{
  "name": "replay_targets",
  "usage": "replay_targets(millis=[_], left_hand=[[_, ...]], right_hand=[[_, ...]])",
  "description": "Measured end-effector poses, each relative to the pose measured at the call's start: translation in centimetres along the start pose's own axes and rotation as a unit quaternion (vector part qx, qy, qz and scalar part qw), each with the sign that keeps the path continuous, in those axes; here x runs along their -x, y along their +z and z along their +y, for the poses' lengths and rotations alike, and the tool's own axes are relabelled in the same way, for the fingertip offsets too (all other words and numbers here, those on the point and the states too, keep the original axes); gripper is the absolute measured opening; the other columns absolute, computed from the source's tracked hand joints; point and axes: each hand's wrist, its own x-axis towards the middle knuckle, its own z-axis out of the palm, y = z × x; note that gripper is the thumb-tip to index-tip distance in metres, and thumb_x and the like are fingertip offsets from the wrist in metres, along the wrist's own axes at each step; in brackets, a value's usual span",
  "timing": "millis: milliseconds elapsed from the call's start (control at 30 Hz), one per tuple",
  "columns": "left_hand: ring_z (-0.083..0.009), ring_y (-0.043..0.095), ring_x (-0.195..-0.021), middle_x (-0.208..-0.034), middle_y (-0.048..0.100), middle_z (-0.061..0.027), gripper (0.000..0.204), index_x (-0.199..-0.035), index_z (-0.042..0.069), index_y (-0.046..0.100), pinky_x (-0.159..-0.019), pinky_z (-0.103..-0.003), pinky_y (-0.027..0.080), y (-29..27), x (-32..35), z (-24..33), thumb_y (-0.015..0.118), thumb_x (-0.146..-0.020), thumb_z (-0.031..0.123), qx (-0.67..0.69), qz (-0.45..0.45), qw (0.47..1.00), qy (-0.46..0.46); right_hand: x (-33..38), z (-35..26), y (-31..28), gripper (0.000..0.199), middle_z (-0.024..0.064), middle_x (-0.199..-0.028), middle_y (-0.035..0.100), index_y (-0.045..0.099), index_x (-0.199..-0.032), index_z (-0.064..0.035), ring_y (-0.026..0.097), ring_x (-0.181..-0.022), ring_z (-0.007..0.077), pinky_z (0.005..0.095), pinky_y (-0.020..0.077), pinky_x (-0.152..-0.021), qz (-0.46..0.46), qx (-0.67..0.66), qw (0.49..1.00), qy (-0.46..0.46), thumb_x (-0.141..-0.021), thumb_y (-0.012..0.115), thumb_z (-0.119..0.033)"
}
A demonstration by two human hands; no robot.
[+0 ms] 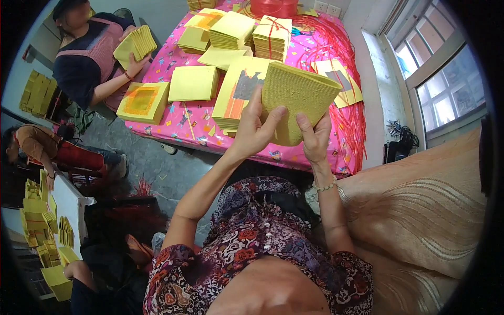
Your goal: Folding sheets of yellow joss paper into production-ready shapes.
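Broadly, a pink-covered table (203, 113) fills the top centre of our view, bearing yellow paper stacks (193, 84), with red ribbons (358, 126) trailing down its right side. We see a window (450, 86) at upper right and grey floor (177, 181) left of centre. Right of centre, our left hand (261, 125) and right hand (315, 137) hold up a tilted yellow sheaf (296, 97), rough and grainy, its top slightly parted. Our 2 thumbs press its front; the fingers behind are mostly hidden, so we cannot tell their spread.
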Motion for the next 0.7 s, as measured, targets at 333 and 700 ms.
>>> replay_targets(millis=[333, 700], left_hand=[[-0.0147, 0.054, -0.108, -0.116, 0.056, -0.0104, 0.037, -0.127, -0.001, 0.040, -0.092, -0.029, 0.043, -1.1, -0.3, 0.0, 0.054, -0.093, 0.005, -0.005, -0.018, 0.999, -0.046], [-0.0159, 0.055, -0.109, -0.122, 0.055, -0.0117, 0.045, -0.133, -0.001, 0.038, -0.092, -0.028, 0.045, -0.9, -1.2, -1.1, 0.056, -0.092, 0.003, 0.054, 0.019, 0.996, -0.069]], right_hand=[[-0.2, 0.3, 0.4, 0.034, 0.0099, -0.109, 0.062, 0.048, -0.121, 0.0032, 0.060, -0.096, 0.0134, 0.0276, 0.0488, -0.083, -0.007, -0.026, 0.999, 0.037, -0.091, 0.060, -0.007], [-1.8, 0.6, 0.4, 0.030, 0.0088, -0.105, 0.065, 0.052, -0.118, 0.0035, 0.061, -0.090, 0.0108, 0.0251, 0.0499, -0.078, 0.007, -0.023, 0.997, 0.069, -0.094, 0.059, -0.013]])
